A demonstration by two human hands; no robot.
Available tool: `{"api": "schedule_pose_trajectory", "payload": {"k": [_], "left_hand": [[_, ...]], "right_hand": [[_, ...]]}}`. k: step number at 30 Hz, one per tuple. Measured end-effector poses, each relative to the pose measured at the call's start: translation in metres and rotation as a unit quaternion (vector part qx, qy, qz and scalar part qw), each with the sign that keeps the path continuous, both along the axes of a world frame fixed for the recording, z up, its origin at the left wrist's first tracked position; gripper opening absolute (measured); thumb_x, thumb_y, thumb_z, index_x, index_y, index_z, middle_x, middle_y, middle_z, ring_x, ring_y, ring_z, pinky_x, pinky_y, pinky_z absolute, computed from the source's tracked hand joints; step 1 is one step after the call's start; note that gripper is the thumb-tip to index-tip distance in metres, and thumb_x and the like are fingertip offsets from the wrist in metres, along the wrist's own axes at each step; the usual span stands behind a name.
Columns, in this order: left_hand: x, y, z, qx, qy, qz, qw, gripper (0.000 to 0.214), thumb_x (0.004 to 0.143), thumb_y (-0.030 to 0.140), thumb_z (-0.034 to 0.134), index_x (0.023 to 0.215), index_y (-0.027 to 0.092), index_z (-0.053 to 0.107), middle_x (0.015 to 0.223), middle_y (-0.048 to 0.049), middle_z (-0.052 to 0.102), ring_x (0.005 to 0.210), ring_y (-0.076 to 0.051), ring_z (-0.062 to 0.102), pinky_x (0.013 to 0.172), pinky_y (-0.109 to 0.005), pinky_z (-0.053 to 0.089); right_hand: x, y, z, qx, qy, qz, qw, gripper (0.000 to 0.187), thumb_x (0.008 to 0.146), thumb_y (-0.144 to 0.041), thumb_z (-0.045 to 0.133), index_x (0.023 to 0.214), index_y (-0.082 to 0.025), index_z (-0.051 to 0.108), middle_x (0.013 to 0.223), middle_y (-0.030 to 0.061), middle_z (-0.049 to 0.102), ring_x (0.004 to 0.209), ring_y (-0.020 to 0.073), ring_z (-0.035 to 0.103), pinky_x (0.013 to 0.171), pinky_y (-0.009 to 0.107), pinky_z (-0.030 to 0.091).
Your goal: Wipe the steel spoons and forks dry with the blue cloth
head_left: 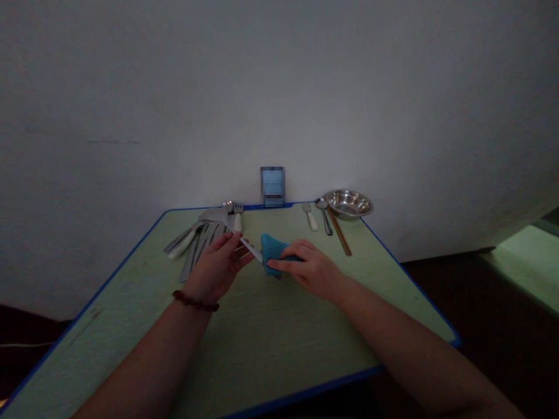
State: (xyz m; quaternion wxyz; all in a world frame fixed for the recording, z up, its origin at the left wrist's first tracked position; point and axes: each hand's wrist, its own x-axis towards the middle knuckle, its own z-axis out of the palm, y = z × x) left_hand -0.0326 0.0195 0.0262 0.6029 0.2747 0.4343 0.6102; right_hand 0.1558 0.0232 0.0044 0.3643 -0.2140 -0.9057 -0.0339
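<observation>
My left hand pinches the handle of a thin metal utensil above the green table. The utensil's other end runs into a blue cloth, so its tip is hidden. My right hand is closed around that cloth, with the cloth wrapped on the utensil. A bead bracelet sits on my left wrist. Both hands hover over the middle of the table, close together.
A pile of several metal spoons and forks lies at the back left. At the back right lie a white-handled spoon, a metal spoon, brown chopsticks and a steel bowl. A blurred blue box stands against the wall.
</observation>
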Motion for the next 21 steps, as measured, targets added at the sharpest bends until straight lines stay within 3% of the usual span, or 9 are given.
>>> {"api": "schedule_pose_trajectory", "payload": {"k": [21], "left_hand": [[-0.0005,0.0017,0.0018,0.007,-0.015,0.03,0.999,0.017,0.078,0.009,0.043,0.065,0.014,0.054,0.061,0.0008,0.061,0.057,-0.008,0.06,0.054,-0.018,0.05]], "right_hand": [[0.0021,0.001,-0.0014,-0.003,0.005,-0.003,1.0,0.029,0.082,-0.014,0.038,0.101,-0.022,0.059,0.085,0.0051,0.055,0.082,0.0136,0.045,0.077,0.03,0.042]]}}
